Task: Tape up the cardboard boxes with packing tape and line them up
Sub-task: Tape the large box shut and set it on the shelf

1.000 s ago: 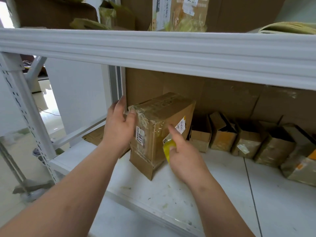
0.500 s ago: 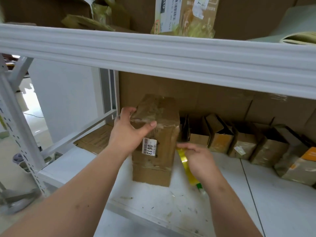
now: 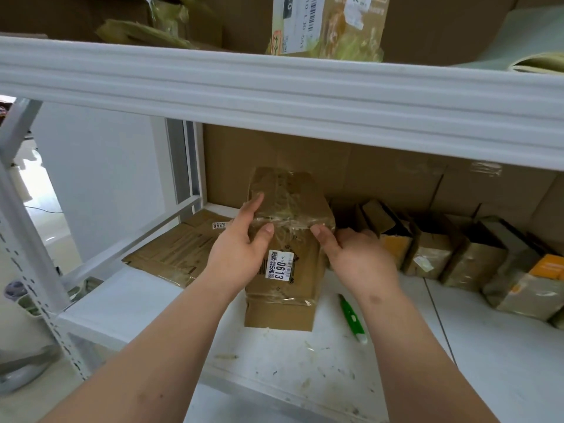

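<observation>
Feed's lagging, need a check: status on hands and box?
Left hand and right hand both gripping the taped box, upright on the shelf. Green cutter lying beside it, right. Nothing blocking.

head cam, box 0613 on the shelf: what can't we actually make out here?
- Head view, box: back and right faces turned away; left hand and right hand cover part of the taped top edge, so seal there is unverifiable.
- Right hand's fingers: behind the box and palm.
- Small print on the 0613 label: too small.
- Green tool: type unclear.
- Row of small boxes: cut off by the right edge, tops shadowed.
</observation>
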`<state>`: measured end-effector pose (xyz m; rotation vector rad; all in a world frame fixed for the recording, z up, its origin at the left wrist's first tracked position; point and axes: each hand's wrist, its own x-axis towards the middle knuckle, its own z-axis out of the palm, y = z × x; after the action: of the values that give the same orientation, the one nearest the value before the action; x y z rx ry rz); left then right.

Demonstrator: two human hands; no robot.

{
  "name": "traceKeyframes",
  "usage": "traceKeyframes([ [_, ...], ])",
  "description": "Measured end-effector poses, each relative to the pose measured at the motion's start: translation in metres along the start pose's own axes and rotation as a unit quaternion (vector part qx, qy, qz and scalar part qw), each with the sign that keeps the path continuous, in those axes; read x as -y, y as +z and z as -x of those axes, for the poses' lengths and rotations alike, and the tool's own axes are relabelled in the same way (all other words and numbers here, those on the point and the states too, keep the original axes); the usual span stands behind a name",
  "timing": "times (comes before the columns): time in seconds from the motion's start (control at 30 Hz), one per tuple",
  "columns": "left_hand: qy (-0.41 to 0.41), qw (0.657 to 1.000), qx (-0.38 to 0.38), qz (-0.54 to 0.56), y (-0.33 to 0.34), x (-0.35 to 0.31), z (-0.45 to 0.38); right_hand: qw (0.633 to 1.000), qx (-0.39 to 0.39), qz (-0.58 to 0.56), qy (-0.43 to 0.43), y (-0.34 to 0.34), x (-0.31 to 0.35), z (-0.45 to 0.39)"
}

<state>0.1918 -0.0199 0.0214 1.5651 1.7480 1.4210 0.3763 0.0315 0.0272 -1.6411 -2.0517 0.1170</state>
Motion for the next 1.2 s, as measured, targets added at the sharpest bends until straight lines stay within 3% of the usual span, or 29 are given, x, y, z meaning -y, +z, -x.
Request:
traceKeyframes([
  [0.2,-0.044,0.992,-0.088,-0.084,0.005,-0.012,-0.002,0.987,-0.117,0.088,-0.062,0.001,0.010,0.010],
  [0.43,-0.080,0.992,-0.056,-0.076,-0.012,-0.021,-0.005,0.997,0.015,0.023,-0.069,-0.016,0.013,0.027],
  [0.5,-0.088,0.981,-0.031,-0.173,-0.020,-0.031,-0.009,0.998,0.018,-0.005,-0.066,-0.014,0.016,0.034],
  [0.6,-0.062,0.921,0.031,-0.382,-0.027,-0.053,-0.007,0.996,0.014,-0.038,-0.082,-0.009,0.025,0.041],
  [0.67,-0.069,0.898,0.084,-0.427,-0.026,-0.059,-0.004,0.993,0.021,-0.044,-0.107,-0.007,0.029,0.048],
  [0.77,-0.045,0.900,0.109,-0.420,-0.030,-0.051,-0.001,0.983,0.042,-0.165,-0.070,0.000,0.023,0.054],
  [0.9,0.020,0.942,0.121,-0.312,-0.047,-0.051,0.017,0.944,0.048,-0.322,0.056,-0.005,0.003,0.055],
  [1.03,0.026,0.967,0.123,-0.222,-0.067,-0.052,0.030,0.942,0.008,-0.303,0.145,-0.013,-0.023,0.054],
  [1.2,0.033,0.979,0.100,-0.173,-0.079,-0.040,0.037,0.949,0.014,-0.238,0.208,-0.023,-0.048,0.060],
])
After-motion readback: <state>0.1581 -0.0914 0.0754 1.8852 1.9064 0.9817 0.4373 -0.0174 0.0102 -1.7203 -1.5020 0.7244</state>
